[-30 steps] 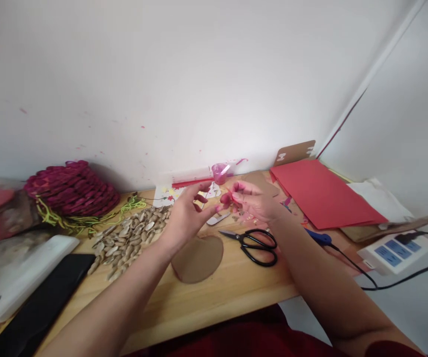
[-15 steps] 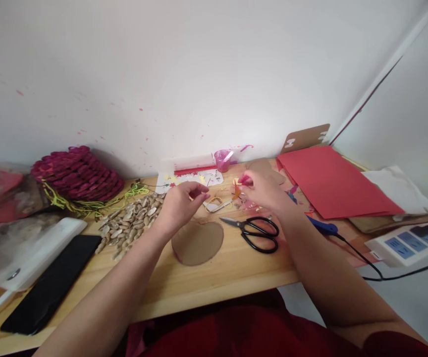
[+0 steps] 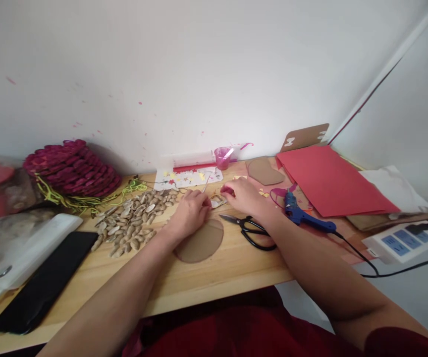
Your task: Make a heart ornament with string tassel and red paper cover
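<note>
Left hand (image 3: pixel 191 210), right hand (image 3: pixel 241 196): fingers curled, cannot tell if grasping; scissors (image 3: pixel 241 224) and cardboard (image 3: pixel 201 243) lie just bodyward of the grip, likely for easy reach

No word, brand or number can be read. The white case (image 3: pixel 39 252) bears one small dark oval, too blurred to tell whether it is a logo. Any print on the power strip (image 3: pixel 407 242) is too small to make out.
</note>
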The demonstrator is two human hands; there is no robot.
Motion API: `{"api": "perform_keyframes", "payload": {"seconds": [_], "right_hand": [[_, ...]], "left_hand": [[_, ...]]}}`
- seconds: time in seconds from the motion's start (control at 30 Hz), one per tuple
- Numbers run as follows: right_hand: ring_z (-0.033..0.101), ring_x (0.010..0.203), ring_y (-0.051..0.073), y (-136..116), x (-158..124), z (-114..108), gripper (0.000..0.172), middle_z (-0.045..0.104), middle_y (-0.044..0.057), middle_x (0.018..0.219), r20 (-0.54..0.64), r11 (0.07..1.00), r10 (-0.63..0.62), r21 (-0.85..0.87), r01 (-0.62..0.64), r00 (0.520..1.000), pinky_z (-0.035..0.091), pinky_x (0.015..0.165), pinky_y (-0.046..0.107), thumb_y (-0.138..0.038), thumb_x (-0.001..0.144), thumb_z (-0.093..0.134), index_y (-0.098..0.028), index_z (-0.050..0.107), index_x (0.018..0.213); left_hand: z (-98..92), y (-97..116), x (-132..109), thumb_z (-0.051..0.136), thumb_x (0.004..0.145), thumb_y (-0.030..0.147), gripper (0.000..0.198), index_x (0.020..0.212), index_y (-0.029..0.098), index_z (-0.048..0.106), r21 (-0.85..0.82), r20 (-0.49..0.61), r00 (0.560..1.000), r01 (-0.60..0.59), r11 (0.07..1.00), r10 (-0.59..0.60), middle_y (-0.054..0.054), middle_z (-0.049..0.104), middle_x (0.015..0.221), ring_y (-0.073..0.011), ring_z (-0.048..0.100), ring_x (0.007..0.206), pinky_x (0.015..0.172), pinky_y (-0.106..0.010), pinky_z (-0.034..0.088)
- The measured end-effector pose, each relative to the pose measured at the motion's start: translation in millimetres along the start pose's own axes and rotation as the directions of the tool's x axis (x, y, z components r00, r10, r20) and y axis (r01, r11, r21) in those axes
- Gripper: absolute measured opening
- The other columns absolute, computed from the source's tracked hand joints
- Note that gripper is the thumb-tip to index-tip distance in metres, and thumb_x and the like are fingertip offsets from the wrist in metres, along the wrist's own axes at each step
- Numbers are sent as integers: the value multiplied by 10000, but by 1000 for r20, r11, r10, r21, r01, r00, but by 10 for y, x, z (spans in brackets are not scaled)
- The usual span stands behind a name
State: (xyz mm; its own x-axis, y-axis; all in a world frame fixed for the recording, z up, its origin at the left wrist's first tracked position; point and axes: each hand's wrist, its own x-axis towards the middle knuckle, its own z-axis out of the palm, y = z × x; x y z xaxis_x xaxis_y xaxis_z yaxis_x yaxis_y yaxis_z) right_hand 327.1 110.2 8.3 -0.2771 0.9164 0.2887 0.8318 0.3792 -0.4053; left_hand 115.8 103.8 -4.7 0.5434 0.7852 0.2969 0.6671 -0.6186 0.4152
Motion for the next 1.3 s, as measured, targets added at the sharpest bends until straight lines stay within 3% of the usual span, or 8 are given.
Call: {"api": "perform_keyframes", "payload": {"seconds": [0.1, 0.2, 0.4, 0.53, 0.63, 0.73, 1.17, 1.3], "right_hand": [[662, 904, 235, -24, 0, -64, 188, 768, 115, 957, -74, 999, 16, 52, -13, 997, 471, 809, 343, -184, 936, 568, -146, 749, 975], [681, 947, 195, -97, -31, -141, 238, 753, 87, 1097, -84, 954, 18, 300, 8, 996, 509, 780, 298, -245, 979, 526, -167, 705, 1116], [579, 1269, 243, -285, -100, -103, 478, 591, 115, 1431, 112, 643, -106, 766, -18, 988, 537, 921, 341, -328, 895, 681, -211, 585, 1349], [685, 1031, 212, -388, -115, -21, 559, 633, 130, 1310, 253, 402, -234, 904, -144, 939, 552, 655, 264, -366, 907, 678, -213, 511, 1417], [675, 740, 139, -402, -133, -22, 365, 695, 85, 1009, 376, 415, -175, 866, -278, 910, 478, 521, 217, -398, 917, 673, -162, 656, 1195], [597, 634, 82, -371, -151, -53, 290, 682, 59, 911, 426, 413, -145, 846, -336, 893, 436, 500, 194, -416, 937, 645, -144, 726, 996], [468, 532, 57, -317, -115, -121, 360, 583, 10, 724, 489, 458, 21, 770, -443, 872, 308, 417, 179, -454, 859, 703, -120, 770, 973], [461, 536, 60, -332, -125, -159, 338, 555, 0, 698, 504, 457, 30, 761, -461, 863, 285, 424, 180, -413, 876, 676, -107, 765, 989]], "left_hand": [[-76, -56, -18, 543, 916, 177, 71, 864, 187, 590, -218, -53, 996, 62, 974, -75, -48, 638, 870, -206, 565, 847, 789, -336, 448], [-143, -108, -28, 550, 951, 295, 115, 895, 196, 565, -480, -96, 985, 83, 873, -147, -17, 589, 831, -164, 526, 746, 681, -286, 416], [-192, -16, -29, 604, 953, 334, 175, 886, 187, 538, -727, -169, 980, -48, 685, -110, -3, 530, 817, -137, 493, 745, 692, -263, 405], [-217, 63, -48, 616, 958, 334, 176, 892, 189, 541, -757, -184, 977, -72, 649, -105, 0, 546, 814, -129, 514, 730, 692, -258, 427], [-230, 39, -43, 633, 950, 344, 184, 895, 187, 554, -764, -232, 960, -80, 640, -157, -1, 554, 824, -122, 518, 737, 694, -244, 432], [-231, -25, -21, 657, 932, 349, 206, 870, 185, 549, -791, -264, 940, -82, 606, -217, 5, 547, 805, -111, 495, 718, 672, -228, 423], [-254, -127, 24, 758, 790, 407, 307, 828, 182, 552, -923, -86, 895, 94, 374, -437, 8, 605, 736, -106, 580, 688, 560, -182, 432], [-243, -188, 34, 780, 754, 363, 300, 881, 163, 595, -889, -83, 845, 176, 422, -528, 0, 624, 748, -106, 585, 675, 540, -174, 451]]}}
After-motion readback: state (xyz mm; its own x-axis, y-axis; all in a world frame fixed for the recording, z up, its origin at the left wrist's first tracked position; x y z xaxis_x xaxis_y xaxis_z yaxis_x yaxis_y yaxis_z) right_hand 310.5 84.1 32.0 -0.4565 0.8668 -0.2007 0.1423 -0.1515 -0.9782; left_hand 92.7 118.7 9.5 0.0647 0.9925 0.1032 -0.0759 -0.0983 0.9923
